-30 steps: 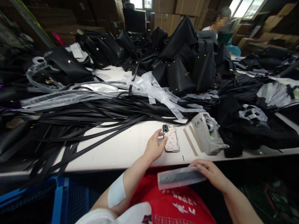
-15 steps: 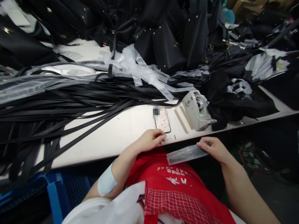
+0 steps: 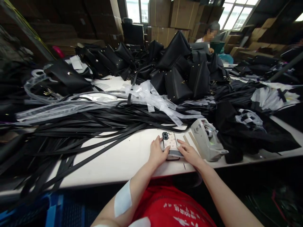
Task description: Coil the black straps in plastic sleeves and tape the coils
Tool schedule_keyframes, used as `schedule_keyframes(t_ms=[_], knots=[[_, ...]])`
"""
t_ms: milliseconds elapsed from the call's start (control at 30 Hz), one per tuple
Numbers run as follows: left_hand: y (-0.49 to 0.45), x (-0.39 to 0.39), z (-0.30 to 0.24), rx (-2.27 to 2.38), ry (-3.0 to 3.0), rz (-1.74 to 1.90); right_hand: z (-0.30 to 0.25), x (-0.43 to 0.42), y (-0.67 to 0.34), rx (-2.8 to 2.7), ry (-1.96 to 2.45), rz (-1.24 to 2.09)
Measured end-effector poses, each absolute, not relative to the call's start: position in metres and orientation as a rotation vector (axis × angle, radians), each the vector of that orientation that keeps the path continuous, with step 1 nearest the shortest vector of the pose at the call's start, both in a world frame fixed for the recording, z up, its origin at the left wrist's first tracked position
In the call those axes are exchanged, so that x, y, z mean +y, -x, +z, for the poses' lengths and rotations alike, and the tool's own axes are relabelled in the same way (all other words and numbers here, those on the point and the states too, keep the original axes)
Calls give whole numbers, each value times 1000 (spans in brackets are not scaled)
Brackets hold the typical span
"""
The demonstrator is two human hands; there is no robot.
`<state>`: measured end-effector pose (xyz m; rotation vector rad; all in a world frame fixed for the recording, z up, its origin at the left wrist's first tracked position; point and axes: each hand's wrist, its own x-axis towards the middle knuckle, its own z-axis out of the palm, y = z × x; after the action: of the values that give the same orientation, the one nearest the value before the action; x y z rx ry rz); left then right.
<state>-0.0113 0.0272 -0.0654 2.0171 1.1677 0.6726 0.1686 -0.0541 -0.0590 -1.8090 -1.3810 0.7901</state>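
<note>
A phone (image 3: 169, 141) in a pale patterned case lies camera side up on the white table (image 3: 123, 157), near its front edge. My left hand (image 3: 158, 153) curls round the phone's left edge. My right hand (image 3: 189, 153) presses on its lower right edge, with a pale grey strip showing under the fingers. Both hands are closed on the phone from opposite sides.
A grey tape dispenser (image 3: 205, 138) stands just right of the phone. Several long black straps (image 3: 90, 126) sprawl over the left and middle. Clear plastic sleeves (image 3: 156, 97) and black bags (image 3: 180, 75) pile behind. Another person (image 3: 210, 34) sits at the far side. A blue crate (image 3: 59, 211) is below left.
My right hand rose from my lap, where it held a clear sleeve, to the phone. My left hand went back to the phone's left edge. The camera tilted up.
</note>
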Motion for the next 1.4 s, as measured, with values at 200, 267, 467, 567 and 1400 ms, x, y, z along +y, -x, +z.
schedule_keyframes(t_ms=[200, 267, 467, 567, 1400], knots=[[13, 31, -63, 1167, -1951, 670, -60, -54, -170, -1471, 1734, 851], [12, 31, -64, 1166, -1932, 676, -58, -54, -171, -1493, 1736, 858], [13, 34, -65, 1124, -1910, 686, -57, -51, -170, -1491, 1743, 869], [18, 42, -54, 1109, -1920, 704, -48, -56, -173, -1457, 1739, 899], [5, -15, -16, 213, -1225, -483, -12, -156, -201, -1487, 1798, 931]])
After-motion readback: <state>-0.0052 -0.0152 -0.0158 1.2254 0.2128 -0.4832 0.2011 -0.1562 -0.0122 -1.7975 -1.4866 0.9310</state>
